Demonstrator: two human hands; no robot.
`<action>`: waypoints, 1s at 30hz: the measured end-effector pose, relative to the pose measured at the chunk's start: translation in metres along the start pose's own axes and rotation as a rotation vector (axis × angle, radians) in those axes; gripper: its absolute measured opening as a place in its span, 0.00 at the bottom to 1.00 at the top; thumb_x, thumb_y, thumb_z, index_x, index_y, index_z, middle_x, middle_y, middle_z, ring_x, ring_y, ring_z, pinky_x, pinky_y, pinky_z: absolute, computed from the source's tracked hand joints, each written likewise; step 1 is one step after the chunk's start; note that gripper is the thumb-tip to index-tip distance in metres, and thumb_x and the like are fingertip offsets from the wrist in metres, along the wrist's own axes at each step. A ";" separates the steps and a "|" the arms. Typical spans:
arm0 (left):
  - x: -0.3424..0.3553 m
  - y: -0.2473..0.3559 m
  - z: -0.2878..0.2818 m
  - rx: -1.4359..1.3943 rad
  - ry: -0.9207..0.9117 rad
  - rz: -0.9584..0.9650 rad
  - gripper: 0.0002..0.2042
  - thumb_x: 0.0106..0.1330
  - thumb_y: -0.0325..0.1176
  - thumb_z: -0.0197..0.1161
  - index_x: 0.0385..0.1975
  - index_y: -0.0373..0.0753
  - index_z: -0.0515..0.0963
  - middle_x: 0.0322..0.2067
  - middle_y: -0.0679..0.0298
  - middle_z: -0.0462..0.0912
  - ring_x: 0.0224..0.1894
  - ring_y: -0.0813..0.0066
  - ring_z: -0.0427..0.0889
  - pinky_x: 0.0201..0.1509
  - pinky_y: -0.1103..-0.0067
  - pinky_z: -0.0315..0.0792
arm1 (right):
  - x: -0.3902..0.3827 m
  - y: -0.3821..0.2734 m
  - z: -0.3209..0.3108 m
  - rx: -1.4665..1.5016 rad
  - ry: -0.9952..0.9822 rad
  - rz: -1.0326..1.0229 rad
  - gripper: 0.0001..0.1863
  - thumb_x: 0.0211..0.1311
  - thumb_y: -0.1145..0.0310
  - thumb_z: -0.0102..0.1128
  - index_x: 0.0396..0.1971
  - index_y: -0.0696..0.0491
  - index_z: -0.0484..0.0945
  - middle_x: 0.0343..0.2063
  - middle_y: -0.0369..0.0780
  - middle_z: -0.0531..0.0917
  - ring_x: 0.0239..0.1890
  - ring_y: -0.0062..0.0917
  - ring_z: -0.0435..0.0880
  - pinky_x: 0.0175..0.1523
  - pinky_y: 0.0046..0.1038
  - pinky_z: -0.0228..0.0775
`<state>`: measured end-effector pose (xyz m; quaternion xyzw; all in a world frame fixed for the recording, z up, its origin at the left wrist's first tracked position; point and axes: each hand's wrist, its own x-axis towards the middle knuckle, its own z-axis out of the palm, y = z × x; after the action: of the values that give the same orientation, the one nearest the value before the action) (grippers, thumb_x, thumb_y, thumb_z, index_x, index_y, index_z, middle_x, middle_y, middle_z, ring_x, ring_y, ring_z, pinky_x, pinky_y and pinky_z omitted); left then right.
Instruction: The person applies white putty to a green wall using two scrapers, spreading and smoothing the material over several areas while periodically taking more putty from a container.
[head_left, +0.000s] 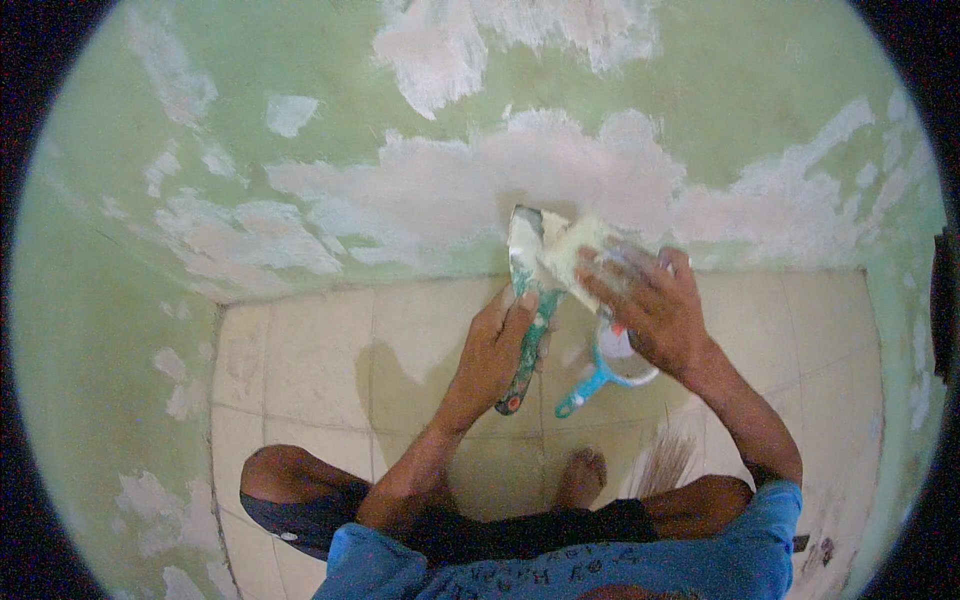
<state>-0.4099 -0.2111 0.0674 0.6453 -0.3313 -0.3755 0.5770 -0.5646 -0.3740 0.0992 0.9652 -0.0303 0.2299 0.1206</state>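
Note:
My left hand [492, 345] is wrapped round the green, paint-stained handle of a putty knife [531, 345], its metal blade pointing up toward the wall. In my right hand [650, 305] is a pale yellow, flat piece [582, 250], its fingers spread over it. Motion blurs this piece, so its exact kind is unclear. Its left edge meets or overlaps the putty knife's blade. Below my right hand, a blue-handled dipper [590, 385] with whitish stuff inside is partly covered by that hand.
Ahead stands a green wall [330, 125] with broad whitish filler patches [450, 185]. Cream floor tiles [300, 360] run up to its foot. My bent legs and a bare foot [582, 478] are close by, with broom-like bristles [668, 460] beside the right knee. Green walls also flank both sides.

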 end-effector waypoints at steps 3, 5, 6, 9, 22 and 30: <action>0.000 0.005 -0.005 -0.014 0.118 0.077 0.16 0.73 0.46 0.47 0.41 0.38 0.71 0.25 0.64 0.78 0.21 0.80 0.76 0.24 0.81 0.74 | -0.010 0.008 0.009 0.114 -0.004 0.044 0.27 0.49 0.71 0.61 0.54 0.43 0.74 0.55 0.34 0.77 0.56 0.32 0.74 0.51 0.38 0.63; 0.001 0.015 -0.014 -0.019 0.200 0.112 0.17 0.72 0.47 0.48 0.40 0.37 0.72 0.24 0.64 0.78 0.20 0.79 0.76 0.23 0.82 0.74 | -0.017 0.026 0.018 0.241 -0.091 0.175 0.28 0.47 0.79 0.61 0.52 0.48 0.74 0.51 0.35 0.80 0.52 0.31 0.77 0.47 0.34 0.66; -0.001 0.022 -0.018 -0.013 0.309 0.156 0.17 0.72 0.47 0.49 0.38 0.36 0.73 0.23 0.63 0.78 0.18 0.79 0.75 0.22 0.81 0.73 | -0.025 0.036 0.031 0.540 -0.030 0.450 0.26 0.49 0.80 0.61 0.52 0.50 0.73 0.49 0.36 0.80 0.49 0.29 0.78 0.45 0.33 0.67; -0.012 0.047 -0.033 -0.088 0.383 0.171 0.17 0.71 0.45 0.50 0.35 0.36 0.73 0.22 0.63 0.78 0.17 0.78 0.75 0.20 0.80 0.72 | -0.037 0.054 0.055 1.327 0.196 1.013 0.21 0.54 0.79 0.60 0.50 0.57 0.72 0.43 0.37 0.81 0.42 0.24 0.81 0.40 0.28 0.72; -0.069 0.102 -0.140 0.055 0.589 0.400 0.13 0.74 0.39 0.46 0.38 0.35 0.71 0.24 0.62 0.78 0.19 0.79 0.74 0.22 0.82 0.70 | 0.044 0.060 -0.022 1.244 0.631 0.837 0.15 0.58 0.69 0.60 0.42 0.61 0.77 0.38 0.40 0.82 0.40 0.23 0.80 0.47 0.27 0.71; -0.072 0.096 -0.171 0.104 0.505 0.408 0.14 0.73 0.41 0.45 0.40 0.34 0.69 0.28 0.58 0.78 0.21 0.77 0.74 0.22 0.82 0.70 | 0.135 0.095 -0.040 0.118 0.870 0.457 0.26 0.56 0.79 0.56 0.56 0.46 0.75 0.41 0.43 0.77 0.41 0.33 0.77 0.47 0.29 0.69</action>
<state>-0.2972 -0.0758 0.1785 0.6670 -0.3189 -0.0629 0.6704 -0.4723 -0.4569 0.2161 0.7536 -0.1752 0.6334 0.0136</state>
